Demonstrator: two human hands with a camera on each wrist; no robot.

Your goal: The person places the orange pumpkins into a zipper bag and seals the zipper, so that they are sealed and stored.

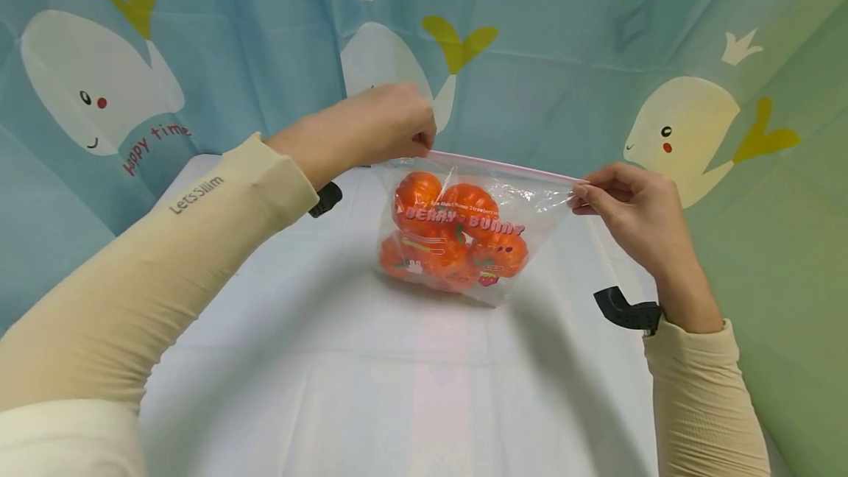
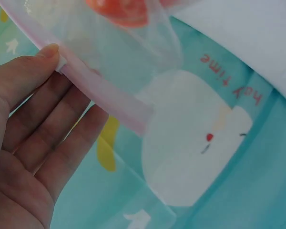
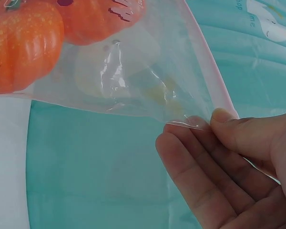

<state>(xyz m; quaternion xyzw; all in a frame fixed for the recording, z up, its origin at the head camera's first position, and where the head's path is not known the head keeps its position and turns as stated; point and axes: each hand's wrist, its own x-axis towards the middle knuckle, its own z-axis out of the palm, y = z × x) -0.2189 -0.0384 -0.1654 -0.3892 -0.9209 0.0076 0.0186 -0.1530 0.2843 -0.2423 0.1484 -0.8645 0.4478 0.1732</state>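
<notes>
A clear zip bag (image 1: 457, 230) with a pink top strip and "Berry Bunny" print holds several small orange toy pumpkins (image 1: 493, 255). In the head view it hangs with its lower edge close over the table. My left hand (image 1: 397, 120) pinches the pink strip near its left end; the left wrist view shows the thumb on a small white piece (image 2: 61, 64) on that strip, fingers behind. At the other top corner, my right hand (image 1: 629, 205) pinches the bag between thumb and fingertips. The strip is stretched straight between both hands, sloping down to the right.
A white cloth covers the table (image 1: 371, 389) under the bag. Behind it hangs a blue-green curtain (image 1: 265, 35) printed with white whales. Black wrist mounts (image 1: 629, 309) sit at both wrists.
</notes>
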